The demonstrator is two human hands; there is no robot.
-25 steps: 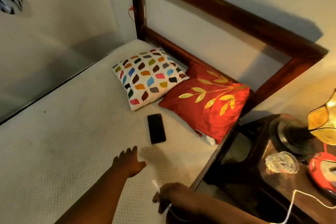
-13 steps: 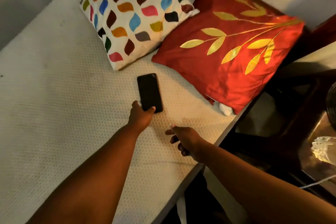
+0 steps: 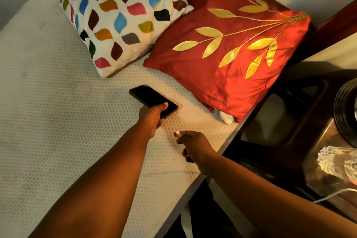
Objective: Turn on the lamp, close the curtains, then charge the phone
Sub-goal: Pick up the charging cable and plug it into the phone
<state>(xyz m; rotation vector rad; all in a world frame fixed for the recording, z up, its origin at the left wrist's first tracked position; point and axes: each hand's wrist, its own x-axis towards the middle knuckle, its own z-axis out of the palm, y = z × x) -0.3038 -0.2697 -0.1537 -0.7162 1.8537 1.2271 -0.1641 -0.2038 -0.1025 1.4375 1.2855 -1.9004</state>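
A black phone (image 3: 148, 96) is tilted up off the white mattress (image 3: 48, 102), screen dark. My left hand (image 3: 151, 117) grips its near end, thumb on the screen. Just to the right, my right hand (image 3: 193, 146) pinches the white tip of a charger plug (image 3: 177, 133) above the mattress, a short way from the phone. A white cable (image 3: 332, 195) runs across the bedside table at the right. Only the lamp's dark round base (image 3: 345, 114) shows at the right edge.
A white pillow with coloured leaf shapes (image 3: 119, 15) and a red pillow with gold leaves (image 3: 231, 54) lie at the head of the bed. A dark wooden bedside table (image 3: 289, 141) stands to the right with a crumpled clear wrapper (image 3: 334, 162) on it.
My left hand reached the phone, took hold of its near end and lifted and turned it. My right hand with the plug moved closer to the phone. The camera tilted down.
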